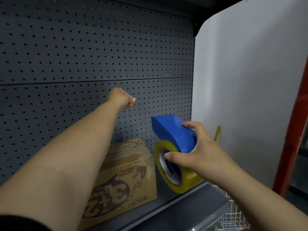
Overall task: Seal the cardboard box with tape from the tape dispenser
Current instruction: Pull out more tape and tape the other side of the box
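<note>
- Cardboard box (128,174) is sitting on the grey shelf (191,207) against the pegboard (83,55), partly behind the left forearm, its top flaps looking worn and untaped.
- Right hand (198,152) is gripping the blue tape dispenser (175,132), thumb on the yellowish roll (183,182), just right of the box.
- Left hand (122,98) is curled shut high above the box; whether it is pinching a tape end, I cannot tell.
- Best next: probably lowering the dispenser to the top seam and pulling straight.
- Box print is reading "3+2", upside down; smaller writing is illegible.

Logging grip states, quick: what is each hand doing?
Left hand: closed in a fist, whether it pinches anything cannot be told.
Right hand: holding the tape dispenser.
</note>
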Demonstrator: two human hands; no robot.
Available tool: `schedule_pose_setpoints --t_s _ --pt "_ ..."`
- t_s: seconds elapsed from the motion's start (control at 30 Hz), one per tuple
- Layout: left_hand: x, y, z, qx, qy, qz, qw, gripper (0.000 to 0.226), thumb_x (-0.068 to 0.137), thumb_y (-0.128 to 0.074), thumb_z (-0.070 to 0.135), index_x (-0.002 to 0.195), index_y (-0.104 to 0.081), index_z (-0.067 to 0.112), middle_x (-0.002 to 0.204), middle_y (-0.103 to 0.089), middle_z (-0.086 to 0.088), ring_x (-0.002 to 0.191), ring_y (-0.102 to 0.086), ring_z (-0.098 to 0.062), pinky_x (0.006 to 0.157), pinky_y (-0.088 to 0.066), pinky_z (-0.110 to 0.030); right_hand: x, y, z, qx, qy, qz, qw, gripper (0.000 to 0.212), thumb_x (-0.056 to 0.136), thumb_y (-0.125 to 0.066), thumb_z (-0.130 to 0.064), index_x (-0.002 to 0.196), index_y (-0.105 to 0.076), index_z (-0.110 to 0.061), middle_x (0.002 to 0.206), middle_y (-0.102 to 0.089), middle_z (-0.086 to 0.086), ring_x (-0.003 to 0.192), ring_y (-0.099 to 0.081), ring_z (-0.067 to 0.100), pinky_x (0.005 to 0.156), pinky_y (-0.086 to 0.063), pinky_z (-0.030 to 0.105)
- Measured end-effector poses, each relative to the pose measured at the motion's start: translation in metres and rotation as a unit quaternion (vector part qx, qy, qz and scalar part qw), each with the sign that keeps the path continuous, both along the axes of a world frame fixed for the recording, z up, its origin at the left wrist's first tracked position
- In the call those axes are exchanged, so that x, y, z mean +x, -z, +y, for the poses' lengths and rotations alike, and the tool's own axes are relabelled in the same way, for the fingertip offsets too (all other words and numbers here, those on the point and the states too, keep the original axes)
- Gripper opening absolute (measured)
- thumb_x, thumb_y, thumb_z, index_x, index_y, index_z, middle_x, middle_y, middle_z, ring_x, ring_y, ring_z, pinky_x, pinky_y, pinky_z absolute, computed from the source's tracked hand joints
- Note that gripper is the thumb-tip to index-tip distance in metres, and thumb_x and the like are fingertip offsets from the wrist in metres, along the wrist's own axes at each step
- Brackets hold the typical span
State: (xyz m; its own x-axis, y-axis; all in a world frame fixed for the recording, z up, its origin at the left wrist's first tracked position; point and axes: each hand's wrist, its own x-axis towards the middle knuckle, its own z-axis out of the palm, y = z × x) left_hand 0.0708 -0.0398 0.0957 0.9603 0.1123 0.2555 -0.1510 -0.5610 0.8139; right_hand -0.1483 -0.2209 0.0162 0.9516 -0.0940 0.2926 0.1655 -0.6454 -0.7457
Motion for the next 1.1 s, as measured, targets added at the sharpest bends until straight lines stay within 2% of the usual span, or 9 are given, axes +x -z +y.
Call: schedule_pose_setpoints --t_s 0.07,0.33,0.57,0.67,0.73,0.77,0.83,0.9,1.1 --pt "0.01 0.012 0.003 0.034 0.007 0.01 0.999 0.017 0.086 -0.064 0.013 0.07 -0.061 0.008 0.067 -0.058 -0.011 0.075 -0.057 -0.024 0.089 -0.05 -0.036 0.007 0.003 0.006 -0.004 0.007 0.014 1.0 0.077 0.062 -0.075 -0.053 0.123 -0.027 -0.047 0.099 -0.052 -0.018 0.085 -0.063 0.013 0.08 -0.056 0.039" --pt "0.049 0.062 0.006 0.109 0.087 0.11 0.984 0.015 0.087 -0.063 0.014 0.081 -0.056 0.003 0.065 -0.056 -0.007 0.064 -0.054 -0.02 0.079 -0.047 -0.034 0.028 0.015 0.024 -0.025 0.061 0.054 0.996 0.073 0.062 -0.073 -0.057 0.121 -0.03 -0.047 0.103 -0.054 -0.012 0.082 -0.062 0.012 0.078 -0.056 0.038" --pt "0.076 0.106 0.001 0.169 0.114 0.193 0.96 0.037 0.09 -0.06 0.019 0.057 -0.046 0.009 0.059 -0.052 -0.006 0.06 -0.05 -0.021 0.069 -0.044 -0.03 0.035 0.025 0.034 -0.055 0.09 0.088 0.991 0.075 0.061 -0.071 -0.061 0.123 -0.031 -0.047 0.108 -0.057 -0.011 0.085 -0.062 0.012 0.078 -0.055 0.035" --pt "0.077 0.112 0.001 0.228 0.111 0.193 0.948 0.024 0.088 -0.063 0.024 0.089 -0.06 0.0 0.091 -0.064 -0.014 0.091 -0.061 -0.026 0.088 -0.048 -0.035 0.035 0.031 0.04 -0.059 0.096 0.098 0.989 0.075 0.062 -0.071 -0.061 0.123 -0.03 -0.048 0.112 -0.057 -0.01 0.088 -0.062 0.013 0.08 -0.055 0.036" --pt "0.076 0.114 0.001 0.318 0.104 0.181 0.925 0.04 0.089 -0.06 0.028 0.115 -0.058 -0.002 0.116 -0.061 -0.017 0.111 -0.059 -0.029 0.097 -0.046 -0.035 0.034 0.036 0.045 -0.066 0.102 0.1 0.988 0.075 0.062 -0.071 -0.061 0.123 -0.029 -0.048 0.111 -0.057 -0.009 0.088 -0.062 0.013 0.08 -0.055 0.035" --pt "0.075 0.115 0.001 0.34 0.112 0.177 0.917 0.037 0.09 -0.058 0.025 0.114 -0.058 -0.003 0.115 -0.061 -0.017 0.111 -0.059 -0.029 0.095 -0.046 -0.034 0.034 0.037 0.046 -0.068 0.106 0.101 0.987 0.075 0.062 -0.071 -0.061 0.123 -0.029 -0.048 0.109 -0.057 -0.009 0.087 -0.061 0.013 0.079 -0.054 0.034" --pt "0.074 0.117 0.003 0.376 0.137 0.191 0.896 0.013 0.089 -0.05 0.009 0.088 -0.059 -0.001 0.092 -0.057 -0.015 0.093 -0.058 -0.028 0.081 -0.047 -0.033 0.033 0.039 0.049 -0.063 0.113 0.101 0.986 0.074 0.062 -0.071 -0.06 0.123 -0.03 -0.048 0.108 -0.057 -0.009 0.087 -0.061 0.013 0.078 -0.054 0.033" --pt "0.075 0.12 0.003 0.389 0.154 0.203 0.885 0.016 0.084 -0.043 0.0 0.071 -0.05 0.004 0.075 -0.048 -0.01 0.082 -0.051 -0.027 0.071 -0.043 -0.033 0.032 0.041 0.05 -0.059 0.118 0.1 0.986 0.074 0.062 -0.071 -0.059 0.123 -0.03 -0.048 0.11 -0.057 -0.008 0.087 -0.061 0.014 0.079 -0.054 0.035" --pt "0.071 0.115 0.007 0.434 0.195 0.218 0.852 0.02 0.088 -0.042 0.013 0.074 -0.055 0.007 0.081 -0.054 -0.008 0.071 -0.055 -0.021 0.068 -0.045 -0.031 0.029 0.046 0.054 -0.038 0.132 0.089 0.987 0.075 0.062 -0.073 -0.058 0.124 -0.032 -0.047 0.108 -0.058 -0.007 0.087 -0.062 0.015 0.079 -0.054 0.036"
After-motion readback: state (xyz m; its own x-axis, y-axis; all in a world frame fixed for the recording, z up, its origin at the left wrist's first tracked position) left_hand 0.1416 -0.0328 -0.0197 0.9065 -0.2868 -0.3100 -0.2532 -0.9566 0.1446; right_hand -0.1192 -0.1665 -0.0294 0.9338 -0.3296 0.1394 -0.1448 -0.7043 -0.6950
